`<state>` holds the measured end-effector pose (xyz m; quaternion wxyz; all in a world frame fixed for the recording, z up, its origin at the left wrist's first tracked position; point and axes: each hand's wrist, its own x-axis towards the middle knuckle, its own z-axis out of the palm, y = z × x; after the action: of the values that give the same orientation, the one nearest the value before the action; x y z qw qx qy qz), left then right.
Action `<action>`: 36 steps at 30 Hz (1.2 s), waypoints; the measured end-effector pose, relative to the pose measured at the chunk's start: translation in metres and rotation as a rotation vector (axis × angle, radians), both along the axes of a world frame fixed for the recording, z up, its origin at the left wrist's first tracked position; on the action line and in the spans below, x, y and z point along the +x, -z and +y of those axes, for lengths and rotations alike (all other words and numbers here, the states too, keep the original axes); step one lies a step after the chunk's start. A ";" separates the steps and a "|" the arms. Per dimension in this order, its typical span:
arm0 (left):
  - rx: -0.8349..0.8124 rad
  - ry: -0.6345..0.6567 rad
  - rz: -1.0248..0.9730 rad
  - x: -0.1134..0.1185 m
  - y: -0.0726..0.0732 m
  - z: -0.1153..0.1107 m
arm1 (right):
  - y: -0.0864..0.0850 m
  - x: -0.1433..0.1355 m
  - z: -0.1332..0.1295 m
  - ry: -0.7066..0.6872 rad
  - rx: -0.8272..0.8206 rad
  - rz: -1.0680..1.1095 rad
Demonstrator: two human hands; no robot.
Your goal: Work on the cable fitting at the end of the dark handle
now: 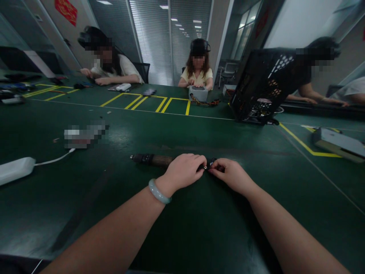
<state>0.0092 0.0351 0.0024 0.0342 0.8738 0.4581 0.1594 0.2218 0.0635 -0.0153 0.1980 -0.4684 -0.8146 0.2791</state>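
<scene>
My left grip (186,169) and right grip (229,173) meet near the centre of the frame, both narrowed to a pinch on a small dark piece (205,167) with a bright metallic spot; it is too small for me to identify. Just behind my left fingers, an inline screwdriver (159,160) lies along the green bench (205,232), its tip pointing left; I cannot tell whether my hand touches it. A pale green bangle (158,192) circles my left wrist. At the left edge I see a white adapter (17,170), its white cable (54,161) running to a pixelated item (85,135). At upper centre, a co-worker (209,74) has both hands at a grey power supply (199,95) with bundled wires. A black computer case (251,85) stands tilted at upper right, a grey box (339,144) lies near the right edge, and another co-worker (127,68) sits at upper left.
</scene>
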 end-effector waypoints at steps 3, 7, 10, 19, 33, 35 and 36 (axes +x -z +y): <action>0.001 -0.003 -0.014 0.000 -0.001 -0.001 | 0.000 0.000 -0.001 -0.007 -0.004 0.006; 0.011 0.017 -0.003 -0.001 -0.001 -0.001 | -0.001 0.000 0.000 -0.012 -0.008 0.008; 0.007 0.024 -0.007 -0.001 0.000 0.000 | -0.001 0.000 0.000 -0.010 -0.004 0.001; 0.006 0.015 -0.024 -0.001 -0.001 -0.001 | -0.004 -0.001 -0.001 -0.006 -0.009 -0.015; 0.008 0.023 -0.045 -0.001 0.003 0.001 | -0.004 -0.001 -0.001 0.004 -0.025 -0.026; 0.003 0.015 -0.048 -0.001 0.002 0.000 | -0.004 -0.001 -0.001 0.000 -0.022 -0.027; 0.000 0.013 -0.048 -0.001 0.002 0.000 | -0.004 0.000 -0.001 -0.001 -0.020 -0.027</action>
<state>0.0081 0.0351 0.0004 0.0460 0.8728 0.4514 0.1799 0.2215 0.0628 -0.0112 0.1822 -0.4737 -0.8146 0.2808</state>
